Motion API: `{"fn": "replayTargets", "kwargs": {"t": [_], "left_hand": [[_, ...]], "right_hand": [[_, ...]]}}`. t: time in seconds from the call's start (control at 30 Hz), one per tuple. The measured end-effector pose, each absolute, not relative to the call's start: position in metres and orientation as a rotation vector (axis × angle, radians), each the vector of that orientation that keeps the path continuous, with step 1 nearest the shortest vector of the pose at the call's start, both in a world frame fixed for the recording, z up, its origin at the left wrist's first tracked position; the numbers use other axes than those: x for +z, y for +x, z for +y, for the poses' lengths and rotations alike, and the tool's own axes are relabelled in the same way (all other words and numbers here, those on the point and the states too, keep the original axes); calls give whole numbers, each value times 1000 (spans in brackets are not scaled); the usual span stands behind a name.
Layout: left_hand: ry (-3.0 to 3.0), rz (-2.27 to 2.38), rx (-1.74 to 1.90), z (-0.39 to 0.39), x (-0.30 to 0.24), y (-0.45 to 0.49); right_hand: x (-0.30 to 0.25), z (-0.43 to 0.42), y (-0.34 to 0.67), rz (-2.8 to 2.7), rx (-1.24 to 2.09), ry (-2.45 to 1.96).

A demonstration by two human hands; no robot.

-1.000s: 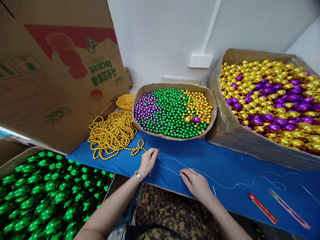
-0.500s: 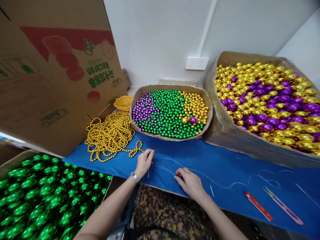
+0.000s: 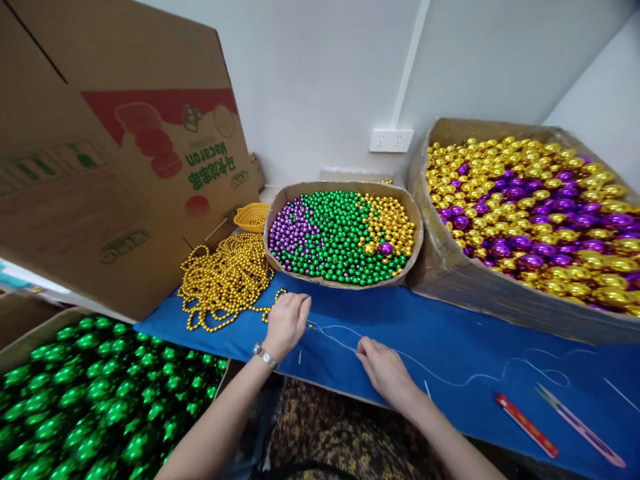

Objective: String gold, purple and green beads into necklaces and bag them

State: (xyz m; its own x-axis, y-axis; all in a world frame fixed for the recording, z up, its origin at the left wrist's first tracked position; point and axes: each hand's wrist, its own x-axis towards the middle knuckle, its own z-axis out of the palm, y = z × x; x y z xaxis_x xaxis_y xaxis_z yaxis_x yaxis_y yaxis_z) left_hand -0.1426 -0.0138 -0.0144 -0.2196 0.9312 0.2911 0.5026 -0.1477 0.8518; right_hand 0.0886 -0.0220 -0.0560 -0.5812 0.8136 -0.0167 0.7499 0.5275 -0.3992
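Note:
My left hand (image 3: 287, 323), with a metal watch at the wrist, is closed in a pinch at the near end of the gold bead strand (image 3: 227, 280). A thin white thread (image 3: 337, 342) stretches from it to my right hand (image 3: 383, 367), whose fingers are pinched on the thread. One small gold bead (image 3: 311, 326) shows beside my left fingers. The tail of the bead strand passes behind my left hand, so its exact grip is partly hidden. More thread trails to the right across the blue cloth (image 3: 445, 347).
Pink tweezers (image 3: 583, 423) and a red packet (image 3: 527, 425) lie at right. Behind stand a box of small beads (image 3: 345, 285) and a large box of gold and purple beads (image 3: 525, 293). A yellow basket (image 3: 250, 217), a carton (image 3: 125, 173) and green beads (image 3: 100, 400) are left.
My left hand has risen slightly and turned so its back faces up more. The thread between the hands is drawn straighter. The camera view has shifted a little.

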Motion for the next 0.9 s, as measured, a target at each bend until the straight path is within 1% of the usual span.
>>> {"fn": "replayTargets", "kwargs": {"t": [0.1,0.2,0.3,0.4,0.47,0.5,0.53,0.6,0.67,0.7,0.73,0.8,0.9], "left_hand": [[1671,1301,1212,-14,13,-106],[1575,979,1025,-7,30,-67],[1564,877,895,2,41,-43],[1797,940,891,8,49,-35],[1990,971,923,11,53,-35],[2070,972,935,11,54,-36],[2134,967,945,12,53,-36],[2195,966,970,13,48,-36],[2129,997,1017,11,37,-35],[2049,1024,1042,10,31,-34],[1951,1054,1061,8,24,-32],[1775,1108,1079,3,10,-28],[1677,1133,1104,-6,-3,-24]], "right_hand": [[-21,-15,100,-2581,485,-1179],[18,-8,117,-2526,279,-1045],[49,-2,144,-2425,17,-971],[66,0,175,-2353,-61,-1045],[67,-4,190,-2319,60,-1134],[65,-7,195,-2304,198,-1179],[60,-11,198,-2274,397,-1220],[45,-21,195,-2098,949,-1253],[27,-31,185,-1722,1477,-1162],[19,-35,178,-1511,1624,-1084],[12,-38,170,-1345,1685,-1013],[4,-39,157,-1214,1621,-960],[1,-34,144,-1497,1276,-1124]]}}
